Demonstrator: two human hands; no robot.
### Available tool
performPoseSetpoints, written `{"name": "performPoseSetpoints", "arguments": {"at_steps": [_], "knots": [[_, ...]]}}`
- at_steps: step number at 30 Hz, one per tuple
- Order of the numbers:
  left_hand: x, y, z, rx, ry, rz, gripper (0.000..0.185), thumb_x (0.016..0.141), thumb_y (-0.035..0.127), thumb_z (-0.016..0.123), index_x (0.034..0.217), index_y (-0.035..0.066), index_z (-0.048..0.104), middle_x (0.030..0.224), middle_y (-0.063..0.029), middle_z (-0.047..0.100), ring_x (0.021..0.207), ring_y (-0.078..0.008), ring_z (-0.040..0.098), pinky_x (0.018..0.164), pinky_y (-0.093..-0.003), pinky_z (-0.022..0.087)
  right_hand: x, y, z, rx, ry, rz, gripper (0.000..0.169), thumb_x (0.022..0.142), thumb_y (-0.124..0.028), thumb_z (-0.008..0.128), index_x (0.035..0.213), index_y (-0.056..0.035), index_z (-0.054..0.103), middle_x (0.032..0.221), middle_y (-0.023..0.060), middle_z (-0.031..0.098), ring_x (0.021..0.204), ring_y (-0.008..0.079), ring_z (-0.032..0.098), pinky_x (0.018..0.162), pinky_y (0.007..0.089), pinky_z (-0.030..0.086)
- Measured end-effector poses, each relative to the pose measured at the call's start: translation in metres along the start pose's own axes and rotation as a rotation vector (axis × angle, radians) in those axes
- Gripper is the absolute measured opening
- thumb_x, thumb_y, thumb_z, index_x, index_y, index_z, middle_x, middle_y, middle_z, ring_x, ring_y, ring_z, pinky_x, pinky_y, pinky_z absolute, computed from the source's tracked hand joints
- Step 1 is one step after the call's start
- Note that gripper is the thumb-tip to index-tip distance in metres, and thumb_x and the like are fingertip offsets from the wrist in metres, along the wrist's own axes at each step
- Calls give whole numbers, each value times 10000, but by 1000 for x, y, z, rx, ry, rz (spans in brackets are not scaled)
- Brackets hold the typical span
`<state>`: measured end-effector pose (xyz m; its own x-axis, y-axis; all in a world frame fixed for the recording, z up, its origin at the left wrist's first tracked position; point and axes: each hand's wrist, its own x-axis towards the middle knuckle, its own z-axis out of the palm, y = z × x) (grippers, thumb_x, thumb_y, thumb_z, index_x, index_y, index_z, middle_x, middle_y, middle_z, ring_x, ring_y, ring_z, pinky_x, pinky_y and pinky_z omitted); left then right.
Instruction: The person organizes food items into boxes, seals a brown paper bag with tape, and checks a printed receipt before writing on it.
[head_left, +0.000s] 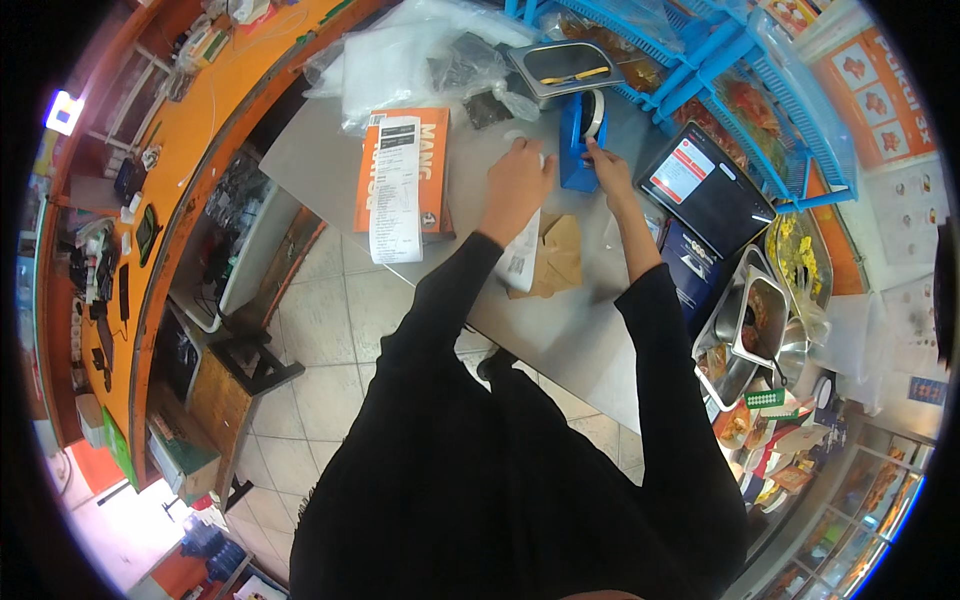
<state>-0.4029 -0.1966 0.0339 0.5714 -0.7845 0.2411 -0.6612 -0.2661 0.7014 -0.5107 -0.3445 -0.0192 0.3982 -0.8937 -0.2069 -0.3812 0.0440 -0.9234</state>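
My left hand (517, 180) is curled around the upper part of a white printed receipt (526, 259). The receipt's lower end hangs over a brown kraft paper box (559, 255) on the metal table. At the blue tape dispenser (577, 176), my right hand (611, 176) has its fingertips against the front of the tape roll (593, 112). Whether they pinch a strip of tape is too small to tell. To the left of my hands lies an orange printed box (435, 169), with a second long receipt (397, 202) on top of it.
Clear plastic bags (397, 71) and a metal pan (566, 67) with a yellow-handled tool are at the back. Blue plastic racks (697, 67), a tablet (705, 187) and metal food pans (761, 315) line the right. An orange counter (176, 172) runs along the left.
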Motion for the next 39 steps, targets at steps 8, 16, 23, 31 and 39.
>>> {"name": "performPoseSetpoints", "arguments": {"at_steps": [8,16,23,31,39], "knots": [[52,-2,76,224,-217,-96,558,684,538,551,819,0,609,893,-167,556,768,-293,585,637,-378,467,-41,71,-7,-63,94,-399,346,830,-348,500,717,-28,566,611,33,531,510,109,490,449,228,387],[48,-5,69,102,-216,-119,472,707,400,585,944,-8,563,930,-178,537,835,-300,563,687,-377,456,-39,43,7,-267,-82,-28,356,824,-276,495,647,23,569,584,72,555,491,141,519,471,271,404],[-84,46,-50,-761,-318,-26,521,721,142,606,1193,40,409,1120,-149,445,1015,-246,462,850,-326,376,-65,39,-20,105,-113,95,315,841,-251,481,810,46,578,757,110,587,689,196,581,640,295,482],[-132,3,-3,166,-62,147,600,740,306,578,1257,113,344,1280,-193,278,1130,-312,315,866,-462,256,-116,15,-25,327,-288,-157,220,776,-198,577,864,-1,615,1096,134,512,1030,214,473,891,321,350],[-139,2,8,326,-122,207,540,736,364,559,1221,182,407,1296,-230,246,1224,-336,209,883,-588,179,-113,11,7,34,-438,-279,172,736,-154,625,872,-50,648,1222,113,418,1101,208,402,904,324,310]]}}
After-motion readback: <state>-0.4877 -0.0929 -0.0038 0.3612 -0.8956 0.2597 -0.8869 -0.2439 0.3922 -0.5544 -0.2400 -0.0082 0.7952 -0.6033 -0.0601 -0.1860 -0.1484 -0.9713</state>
